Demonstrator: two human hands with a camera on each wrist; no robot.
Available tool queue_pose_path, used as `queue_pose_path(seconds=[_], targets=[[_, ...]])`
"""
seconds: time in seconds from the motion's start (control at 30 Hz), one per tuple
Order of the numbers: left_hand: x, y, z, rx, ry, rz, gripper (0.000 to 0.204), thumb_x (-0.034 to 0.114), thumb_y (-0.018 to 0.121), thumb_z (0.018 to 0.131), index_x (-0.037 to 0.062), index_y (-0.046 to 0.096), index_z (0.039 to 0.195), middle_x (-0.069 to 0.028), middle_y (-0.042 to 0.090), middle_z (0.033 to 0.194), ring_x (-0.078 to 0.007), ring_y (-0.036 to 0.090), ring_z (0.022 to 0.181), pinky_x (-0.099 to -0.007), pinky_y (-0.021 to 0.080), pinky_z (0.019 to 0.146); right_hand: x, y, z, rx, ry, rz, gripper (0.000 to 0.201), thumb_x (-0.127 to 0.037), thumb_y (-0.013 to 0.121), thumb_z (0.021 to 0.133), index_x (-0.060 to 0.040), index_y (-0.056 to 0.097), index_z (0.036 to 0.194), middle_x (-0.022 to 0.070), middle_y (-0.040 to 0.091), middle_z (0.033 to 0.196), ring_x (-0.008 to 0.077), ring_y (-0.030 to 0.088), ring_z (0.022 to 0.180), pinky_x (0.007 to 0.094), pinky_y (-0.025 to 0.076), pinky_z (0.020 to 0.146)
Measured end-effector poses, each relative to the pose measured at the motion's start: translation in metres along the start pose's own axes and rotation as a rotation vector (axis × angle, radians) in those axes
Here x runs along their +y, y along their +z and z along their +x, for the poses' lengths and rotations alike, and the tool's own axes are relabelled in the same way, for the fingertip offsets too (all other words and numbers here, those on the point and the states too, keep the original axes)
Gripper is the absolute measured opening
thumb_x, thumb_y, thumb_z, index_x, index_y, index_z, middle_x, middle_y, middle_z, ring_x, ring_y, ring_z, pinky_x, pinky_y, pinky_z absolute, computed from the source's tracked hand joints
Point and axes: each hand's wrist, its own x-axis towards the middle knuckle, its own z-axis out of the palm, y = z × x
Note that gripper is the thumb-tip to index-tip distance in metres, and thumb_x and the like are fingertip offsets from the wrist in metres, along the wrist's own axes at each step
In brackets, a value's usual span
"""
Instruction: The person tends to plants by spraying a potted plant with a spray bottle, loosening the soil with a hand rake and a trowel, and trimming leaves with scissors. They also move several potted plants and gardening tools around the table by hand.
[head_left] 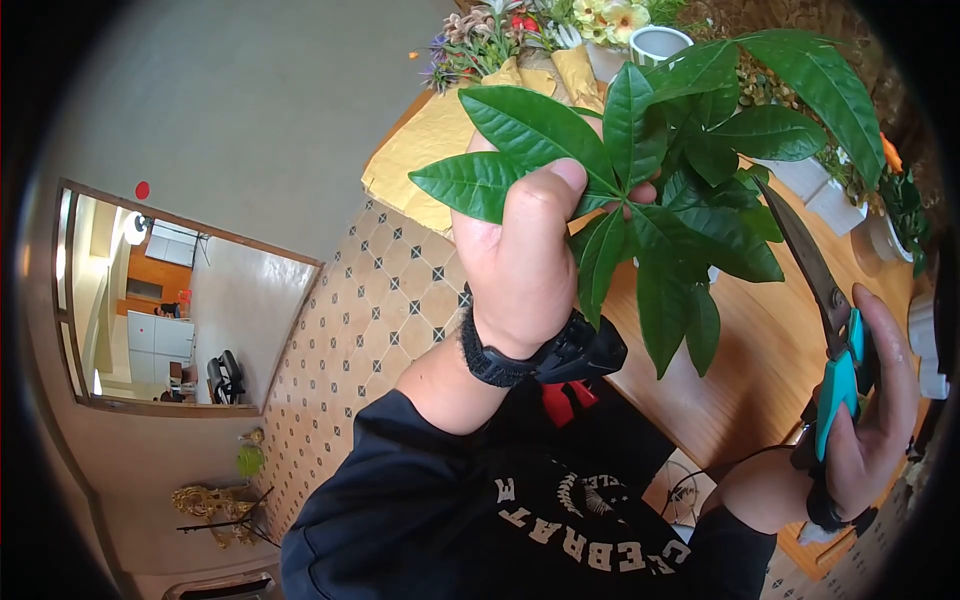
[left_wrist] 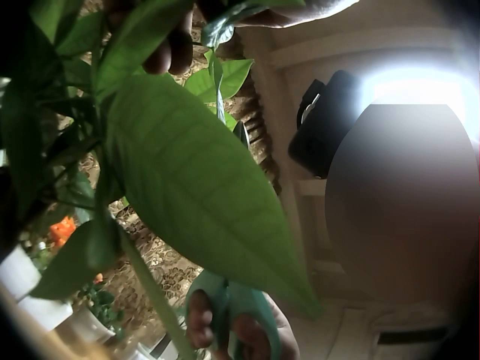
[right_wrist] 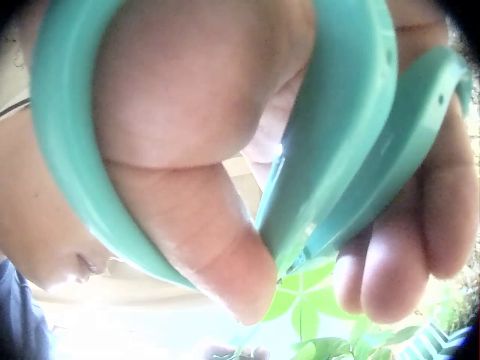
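Observation:
My left hand (head_left: 520,250), raised in the middle of the head view, pinches a leafy green plant (head_left: 690,240) between thumb and fingers where several pointed leaves meet. A broad leaf (left_wrist: 199,176) of it fills much of the left wrist view. At the right, my right hand (head_left: 885,410) grips scissors (head_left: 838,385) with teal handles and long dark blades. The blades point up, beside the plant's right-hand leaves. Up close in the right wrist view, the thumb goes through one handle loop (right_wrist: 64,150) and several fingers (right_wrist: 397,262) curl at the other handle.
Below the plant stands a wooden table (head_left: 690,400). Yellow wrapping paper (head_left: 410,165), a white pot (head_left: 660,42) and artificial flowers (head_left: 610,18) lie along its far side. More potted plants (head_left: 885,240) stand at the right. Patterned floor tiles (head_left: 370,280) show to the left.

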Motion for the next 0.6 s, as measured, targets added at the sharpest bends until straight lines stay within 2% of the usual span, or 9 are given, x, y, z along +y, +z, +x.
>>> queue_pose_path(seconds=[0.1,0.2,0.3,0.4,0.47,0.53,0.6], targets=[[0.0,0.0,0.0,-0.025,0.003,-0.013,0.039,0.019,0.042,0.078,-0.0115,0.052,0.101,-0.0225,0.06,0.088,-0.0327,0.061,0.076,-0.0416,0.052,0.072,0.0,0.004,-0.001,0.041,-0.022,0.007,0.06,-0.006,0.052,0.068,0.0107,0.046,0.126,0.0254,0.048,0.128,0.0325,0.047,0.122,0.0384,0.034,0.102],[-0.002,-0.003,0.0,-0.097,0.023,-0.093,0.02,0.0,0.04,0.082,-0.005,0.047,0.1,-0.015,0.061,0.088,-0.022,0.061,0.072,-0.0346,0.052,0.069,-0.002,0.006,-0.002,0.064,-0.008,0.02,0.06,-0.006,0.052,0.068,0.0103,0.046,0.126,0.0254,0.048,0.129,0.0326,0.046,0.122,0.0386,0.034,0.102],[-0.001,0.005,-0.002,-0.009,0.025,-0.003,0.026,0.011,0.041,0.076,-0.0075,0.049,0.092,-0.0218,0.06,0.085,-0.032,0.061,0.073,-0.0408,0.052,0.071,-0.002,0.005,-0.001,0.056,-0.014,0.021,0.06,-0.005,0.051,0.068,0.0098,0.046,0.126,0.0254,0.048,0.129,0.0327,0.046,0.123,0.0386,0.034,0.103],[-0.006,0.001,0.001,-0.026,0.083,0.076,0.017,0.009,0.041,0.075,-0.0043,0.046,0.085,-0.021,0.059,0.081,-0.03,0.059,0.068,-0.0399,0.051,0.068,-0.001,0.005,-0.001,0.051,-0.029,0.013,0.06,-0.004,0.051,0.068,0.01,0.046,0.126,0.0255,0.047,0.129,0.0327,0.046,0.123,0.0387,0.034,0.103],[-0.012,-0.008,0.003,-0.112,0.096,0.024,0.015,-0.002,0.042,0.078,-0.0032,0.05,0.091,-0.0136,0.061,0.086,-0.0164,0.053,0.07,-0.0293,0.045,0.067,-0.001,0.003,-0.001,0.031,-0.027,0.008,0.06,-0.003,0.05,0.068,0.0102,0.046,0.126,0.0256,0.047,0.129,0.0327,0.046,0.123,0.0387,0.034,0.103],[-0.013,-0.01,0.003,-0.153,0.095,-0.027,0.017,-0.007,0.043,0.079,-0.0025,0.052,0.093,-0.0099,0.062,0.089,-0.0094,0.049,0.071,-0.0238,0.042,0.067,0.001,-0.001,-0.001,-0.01,-0.013,0.008,0.06,-0.003,0.05,0.068,0.0102,0.045,0.126,0.0257,0.047,0.129,0.0327,0.047,0.122,0.0387,0.035,0.103],[-0.013,-0.007,0.003,-0.139,0.089,-0.043,0.015,-0.005,0.042,0.078,-0.0025,0.051,0.091,-0.0115,0.061,0.087,-0.0122,0.05,0.07,-0.0262,0.043,0.066,0.001,-0.002,-0.001,-0.011,-0.013,0.017,0.06,-0.003,0.05,0.068,0.0102,0.045,0.126,0.0257,0.047,0.129,0.0327,0.047,0.122,0.0387,0.035,0.103]])
